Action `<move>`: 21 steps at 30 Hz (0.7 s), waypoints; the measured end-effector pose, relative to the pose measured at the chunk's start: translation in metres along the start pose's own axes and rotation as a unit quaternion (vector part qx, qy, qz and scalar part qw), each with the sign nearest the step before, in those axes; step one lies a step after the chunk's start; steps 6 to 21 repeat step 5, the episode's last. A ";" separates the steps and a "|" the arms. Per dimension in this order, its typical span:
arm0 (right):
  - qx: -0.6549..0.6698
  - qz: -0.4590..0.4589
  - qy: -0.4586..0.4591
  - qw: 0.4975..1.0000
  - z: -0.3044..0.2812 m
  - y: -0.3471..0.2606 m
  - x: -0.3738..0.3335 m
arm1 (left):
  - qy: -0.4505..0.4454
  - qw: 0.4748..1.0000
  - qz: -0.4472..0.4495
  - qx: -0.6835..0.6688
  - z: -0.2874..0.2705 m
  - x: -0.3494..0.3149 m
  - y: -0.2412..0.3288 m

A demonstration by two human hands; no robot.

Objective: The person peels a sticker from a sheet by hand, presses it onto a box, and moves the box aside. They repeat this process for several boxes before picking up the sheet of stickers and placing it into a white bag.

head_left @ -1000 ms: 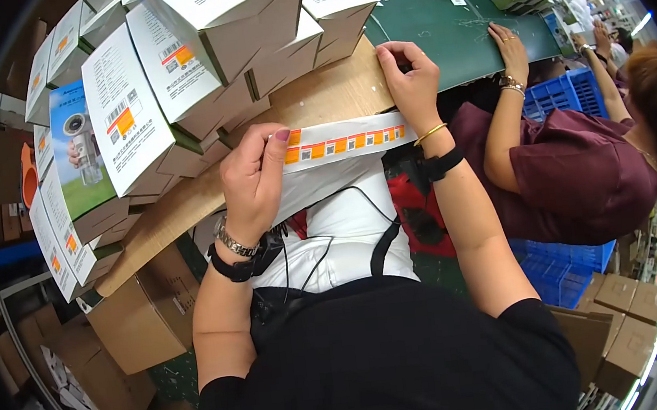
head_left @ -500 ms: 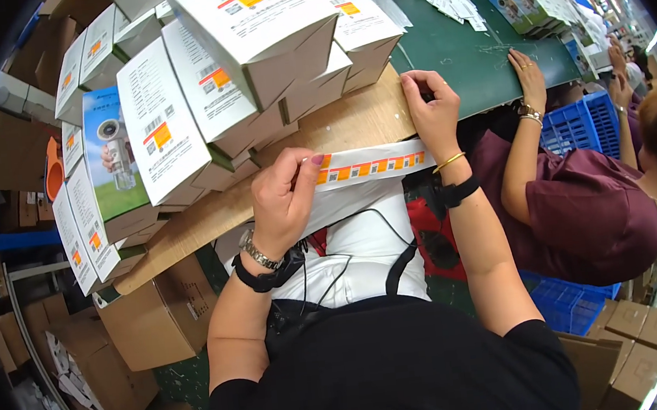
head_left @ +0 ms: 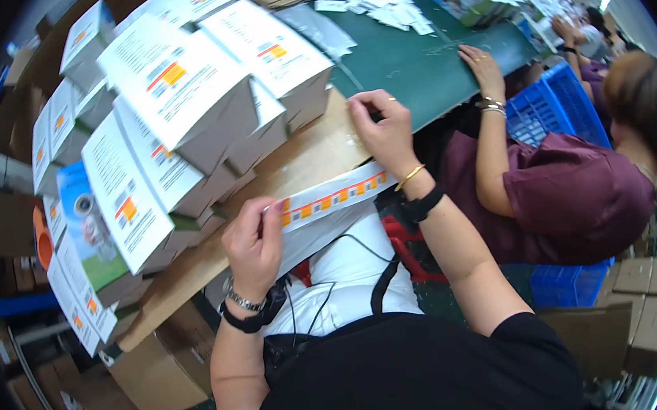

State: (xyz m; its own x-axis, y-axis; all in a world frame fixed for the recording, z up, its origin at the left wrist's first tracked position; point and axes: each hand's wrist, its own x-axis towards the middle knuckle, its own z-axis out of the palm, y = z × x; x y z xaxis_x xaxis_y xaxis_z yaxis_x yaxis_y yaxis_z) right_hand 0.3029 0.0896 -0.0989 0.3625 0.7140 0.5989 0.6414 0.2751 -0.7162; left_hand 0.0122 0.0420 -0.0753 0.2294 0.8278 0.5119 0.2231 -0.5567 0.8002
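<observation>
A white strip of orange-and-white stickers (head_left: 334, 198) stretches across in front of me at the near edge of the wooden board. My left hand (head_left: 253, 240) pinches its left end between thumb and index finger. The strip's right end runs up to the wrist of my right hand (head_left: 385, 132). That hand is closed over the board's right end, thumb and fingertips together; anything small between them cannot be made out. Beyond my left hand, white boxes (head_left: 174, 81) with orange stickers on their faces are piled on the wooden board (head_left: 312, 155).
A green tabletop (head_left: 402, 67) lies beyond, with a heap of white slips (head_left: 389, 9). On the right sits a co-worker (head_left: 572, 189), one hand on the table, beside a blue crate (head_left: 556, 108). Cardboard boxes (head_left: 162, 367) stand at lower left.
The whole view has swung, so boxes, strip and both hands appear further left. My left hand keeps its pinch on the strip, and my right hand stays closed.
</observation>
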 end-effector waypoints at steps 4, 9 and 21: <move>-0.024 0.004 -0.011 1.000 -0.004 0.003 -0.001 | -0.018 1.000 0.003 0.017 0.001 -0.003 -0.007; -0.026 0.009 -0.016 0.999 -0.006 -0.001 0.000 | -0.028 0.999 0.006 0.023 0.000 -0.003 -0.007; -0.026 0.009 -0.016 0.999 -0.006 -0.001 0.000 | -0.028 0.999 0.006 0.023 0.000 -0.003 -0.007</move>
